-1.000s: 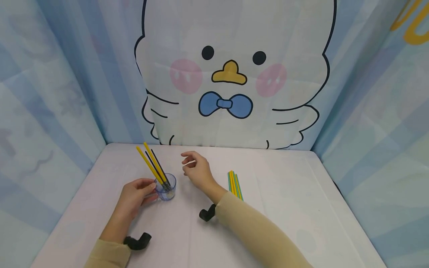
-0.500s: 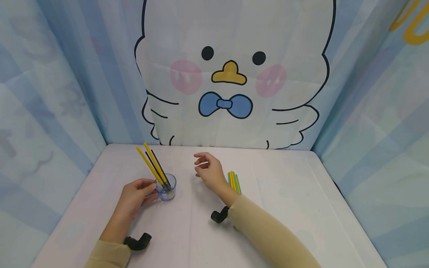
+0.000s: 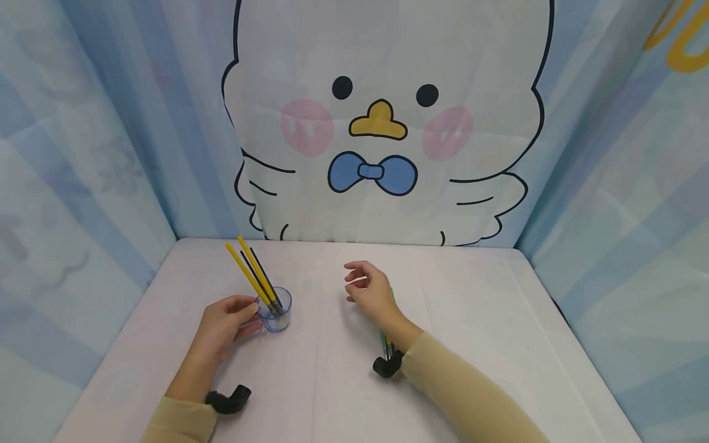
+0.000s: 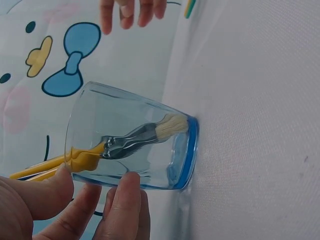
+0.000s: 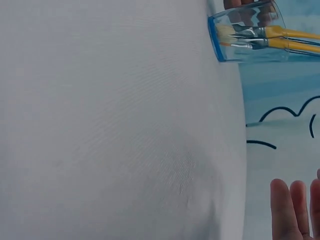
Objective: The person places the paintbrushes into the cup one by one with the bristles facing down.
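My left hand (image 3: 224, 323) holds the left side of a clear bluish cup (image 3: 282, 320), its thumb near the rim and fingers along the wall. Inside lean several paintbrushes (image 3: 247, 271), some with yellow handles and some dark and thin; a pale bristle tip (image 4: 172, 126) rests near the cup's base in the left wrist view. My right hand (image 3: 372, 292) is over the table to the right of the cup, fingers loosely bent with nothing in them. Beneath its wrist lies a bundle of paintbrushes (image 3: 388, 347) with green and yellow handles, mostly hidden by that hand and forearm.
A white cloth covers the table (image 3: 487, 332). Behind it hangs a curtain (image 3: 382, 215) printed with a white bird in a blue bow tie, and blue patterned curtains (image 3: 626, 246) flank both sides. A black wrist mount (image 3: 228, 400) sticks out from each sleeve.
My right hand has moved rightward, away from the cup, and its arm now covers most of the green and yellow paintbrushes. My left hand and the cup have stayed in place.
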### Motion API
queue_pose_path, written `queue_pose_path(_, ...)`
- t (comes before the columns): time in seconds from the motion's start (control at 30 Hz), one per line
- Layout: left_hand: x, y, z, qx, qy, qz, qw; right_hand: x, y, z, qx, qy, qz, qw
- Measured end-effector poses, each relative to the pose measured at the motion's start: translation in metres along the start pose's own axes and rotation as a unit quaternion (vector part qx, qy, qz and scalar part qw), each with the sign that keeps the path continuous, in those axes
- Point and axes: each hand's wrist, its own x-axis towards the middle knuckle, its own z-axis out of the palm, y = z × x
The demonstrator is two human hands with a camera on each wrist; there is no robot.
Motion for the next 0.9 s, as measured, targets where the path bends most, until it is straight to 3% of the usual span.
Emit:
queue_pose_path(0.43,-0.004,0.002,0.001,-0.001,-0.001,0.001,1.0000,-0.015,0.011,-0.033,-0.016,0.011,0.027,0.999)
queue_pose_path(0.9,-0.004,0.003,0.001,0.003,-0.003,0.001,1.0000,-0.025,0.019,-0.066,-0.014,0.048,0.090,0.995)
